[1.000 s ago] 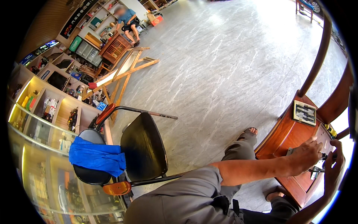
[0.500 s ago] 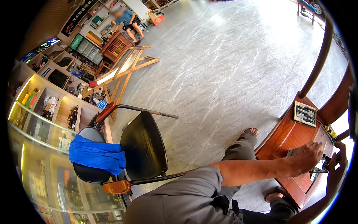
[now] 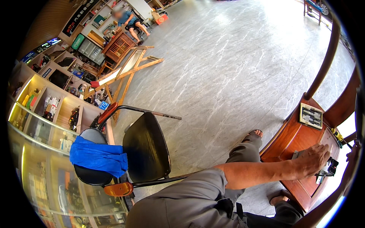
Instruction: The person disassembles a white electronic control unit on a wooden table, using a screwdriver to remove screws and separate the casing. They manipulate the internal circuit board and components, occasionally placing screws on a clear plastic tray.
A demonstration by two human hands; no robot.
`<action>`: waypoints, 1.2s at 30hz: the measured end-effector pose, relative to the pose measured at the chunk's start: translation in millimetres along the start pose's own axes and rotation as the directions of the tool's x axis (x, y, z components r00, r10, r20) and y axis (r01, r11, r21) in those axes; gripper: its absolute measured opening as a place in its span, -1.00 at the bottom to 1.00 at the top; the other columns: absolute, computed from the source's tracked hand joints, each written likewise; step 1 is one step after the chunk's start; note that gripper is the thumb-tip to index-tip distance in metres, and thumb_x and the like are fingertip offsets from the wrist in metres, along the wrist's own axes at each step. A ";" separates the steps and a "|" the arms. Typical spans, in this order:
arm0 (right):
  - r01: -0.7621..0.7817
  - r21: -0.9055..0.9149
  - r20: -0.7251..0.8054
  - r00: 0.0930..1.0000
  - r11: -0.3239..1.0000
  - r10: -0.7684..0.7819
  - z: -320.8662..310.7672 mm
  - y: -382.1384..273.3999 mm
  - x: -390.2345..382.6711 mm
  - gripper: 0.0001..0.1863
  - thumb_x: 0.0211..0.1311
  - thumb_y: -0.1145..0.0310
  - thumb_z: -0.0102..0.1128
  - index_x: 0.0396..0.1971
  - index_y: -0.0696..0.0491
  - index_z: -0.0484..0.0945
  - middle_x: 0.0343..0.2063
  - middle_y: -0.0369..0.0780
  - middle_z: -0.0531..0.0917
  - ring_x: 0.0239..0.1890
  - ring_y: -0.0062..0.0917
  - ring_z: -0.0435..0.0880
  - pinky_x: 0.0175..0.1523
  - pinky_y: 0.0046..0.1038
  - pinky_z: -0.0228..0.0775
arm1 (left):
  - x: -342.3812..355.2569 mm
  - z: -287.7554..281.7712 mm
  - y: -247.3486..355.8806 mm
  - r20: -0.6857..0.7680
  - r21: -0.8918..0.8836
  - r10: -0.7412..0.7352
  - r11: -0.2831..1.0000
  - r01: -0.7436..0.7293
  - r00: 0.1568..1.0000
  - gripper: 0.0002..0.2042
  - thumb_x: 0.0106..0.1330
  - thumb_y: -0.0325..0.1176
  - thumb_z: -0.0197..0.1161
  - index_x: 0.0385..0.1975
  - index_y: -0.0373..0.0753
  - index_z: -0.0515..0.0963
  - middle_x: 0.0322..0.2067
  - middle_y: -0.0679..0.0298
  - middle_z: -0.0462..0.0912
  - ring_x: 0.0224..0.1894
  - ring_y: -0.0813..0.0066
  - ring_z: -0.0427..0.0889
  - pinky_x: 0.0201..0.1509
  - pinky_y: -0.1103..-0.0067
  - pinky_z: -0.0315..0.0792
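My left hand [image 3: 312,162] is over the wooden table on the right, its fingers closed on a small black and silver device [image 3: 327,168], whose exact kind I cannot make out. My right hand [image 3: 353,155] is dark and partly cut off at the right rim, a little apart from the device. Its fingers are too unclear to read. Just beyond the hands lies a yellow and black screwdriver [image 3: 337,134], its thin shaft pointing toward my right hand. A flat grey metal piece [image 3: 295,154] shows beside my left hand.
On the wooden table [image 3: 279,152] sits a case of small tools [image 3: 311,116]. A black chair [image 3: 146,148] bearing a blue towel [image 3: 99,155] stands to my left, by a glass display counter [image 3: 42,163]. Beyond are a folding wooden frame [image 3: 125,74] and a seated person [image 3: 131,22].
My right hand has drawn back from the device toward the right rim, uncovering the device and the screwdriver's shaft. My left hand has hardly moved. The seated person's legs have shifted slightly.
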State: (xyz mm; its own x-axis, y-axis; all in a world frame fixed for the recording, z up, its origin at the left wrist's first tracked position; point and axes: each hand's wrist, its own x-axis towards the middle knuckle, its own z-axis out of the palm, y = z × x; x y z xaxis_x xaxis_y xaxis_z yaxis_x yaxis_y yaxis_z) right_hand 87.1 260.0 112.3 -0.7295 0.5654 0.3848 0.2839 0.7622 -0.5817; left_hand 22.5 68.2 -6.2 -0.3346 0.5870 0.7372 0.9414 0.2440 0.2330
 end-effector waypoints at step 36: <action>0.008 0.229 -0.124 0.992 0.973 0.021 55.9 35.7 -27.2 -0.82 0.49 0.39 0.19 -0.04 0.09 0.65 -0.34 -0.17 0.73 -0.37 -0.54 0.67 -0.23 -0.46 0.55 | 55.0 117.1 -110.0 0.486 -0.576 -0.291 0.602 0.552 0.824 -0.81 0.45 -0.31 0.34 -0.30 -0.33 0.69 -0.50 0.42 0.64 -0.51 0.75 0.52 -0.41 0.68 0.48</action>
State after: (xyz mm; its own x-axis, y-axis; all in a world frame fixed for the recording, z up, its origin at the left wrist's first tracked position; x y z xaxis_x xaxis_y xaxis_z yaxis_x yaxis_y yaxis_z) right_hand 82.3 254.2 41.0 -0.6408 0.6162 0.4579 0.1286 0.6742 -0.7273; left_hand -104.4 164.0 -65.6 -0.5704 0.7880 0.2320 0.4072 0.0260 0.9129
